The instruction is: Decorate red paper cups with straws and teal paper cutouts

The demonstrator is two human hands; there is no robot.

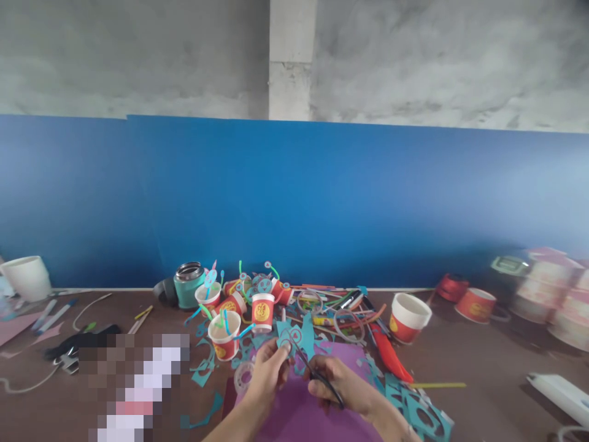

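Between thumb and fingers my left hand (272, 367) holds a piece of teal paper (297, 334) with small circles and red triangles drawn on it. My right hand (334, 383) is closed around black-handled scissors (327, 388), whose blades reach up and left to the teal paper. Both hands are above a purple sheet (294, 414). Just beyond my left hand stand red and white paper cups (224, 344), some with blue and green straws and teal cutouts. A roll of clear tape (243, 377) lies beside my left wrist.
Teal paper scraps (421, 414) lie right of the purple sheet. A red pouch (389, 353), a yellow strip (437, 385) and a white cup (408, 316) are nearby. At the back stand a teal jar (189, 285) and piled pens and straws. A blue panel (294, 202) borders the table.
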